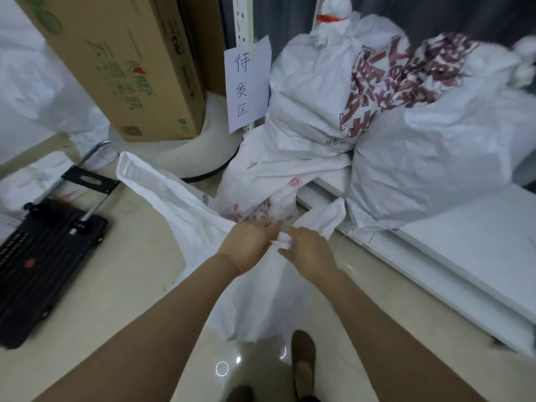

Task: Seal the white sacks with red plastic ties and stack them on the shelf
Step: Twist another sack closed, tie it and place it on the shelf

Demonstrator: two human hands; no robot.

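A white sack [255, 303] stands on the floor right in front of me, its mouth gathered between my hands. My left hand [246, 242] grips the bunched mouth from the left, and my right hand [307, 248] pinches the same bunch from the right. One loose flap of the sack [150, 181] sticks up to the left. On the low white shelf [452, 256] lie several filled white sacks; the rear one [316, 91] is closed with a red plastic tie [329, 18]. No tie shows in my hands.
A folded black hand trolley [43, 256] lies on the floor at left. A tall cardboard box [124, 68] stands on a round white base behind it. A paper sign [246, 82] hangs on the shelf post. My shoes [303, 364] are below.
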